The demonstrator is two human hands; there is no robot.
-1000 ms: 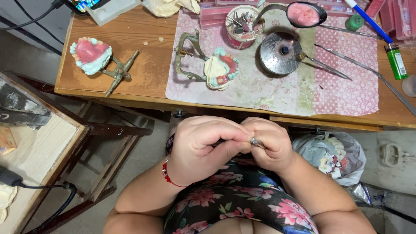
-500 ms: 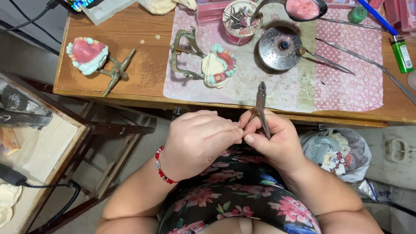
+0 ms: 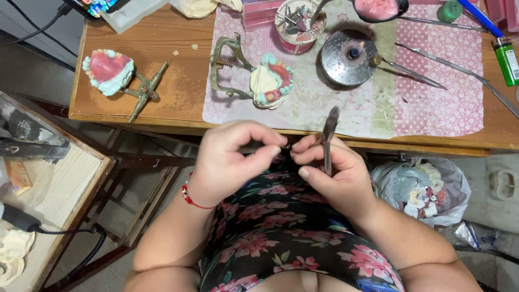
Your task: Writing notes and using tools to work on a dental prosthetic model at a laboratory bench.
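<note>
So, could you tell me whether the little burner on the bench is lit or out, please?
Lit: a small flame shows at the wick in the middle of the round metal burner, which stands on the patterned mat.

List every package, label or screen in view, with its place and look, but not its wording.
Phone screen: far left corner of the desk, lit with mixed colours, mostly cut off.
Green lighter: right end of the desk, label wrapped round it.
Small box: left side shelf, flat, orange and tan.

Phone screen point(image 3: 96, 6) top-left corner of desk, lit, multicolour, partly cut off, green lighter point(image 3: 506, 60) w/ pale label at right edge, small cardboard box point(image 3: 19, 174) on left shelf.
</note>
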